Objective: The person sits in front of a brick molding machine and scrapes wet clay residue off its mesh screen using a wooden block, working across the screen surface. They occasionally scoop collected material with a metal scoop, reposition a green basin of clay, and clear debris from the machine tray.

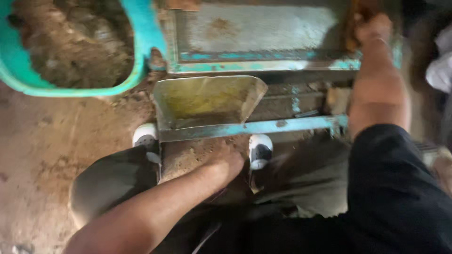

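Overhead, biggest item first: teal-painted metal machine [254, 35] fills the top of frame, paint worn, flat top plate scuffed. Teal plastic tub [141, 56] sits just left of it, loaded with brown clumpy soil. Below the machine body a metal chute [207, 101] slopes out toward the person, over a teal crossbar [282, 124]. A mound of soil [188, 157] lies under the chute mouth, between the person's white shoes.

Left hand [228, 164] is down on that mound, fingers curled into the dirt; looks like a scooping grip, though blur hides how much it holds. Right hand [374, 28] is up at the machine's far right corner, closed around something brown there, part unclear.

Judged step: gathering discharged soil at the outlet. Next move likely calls for a firm cupped lift clear of the crossbar, right hand steadying.
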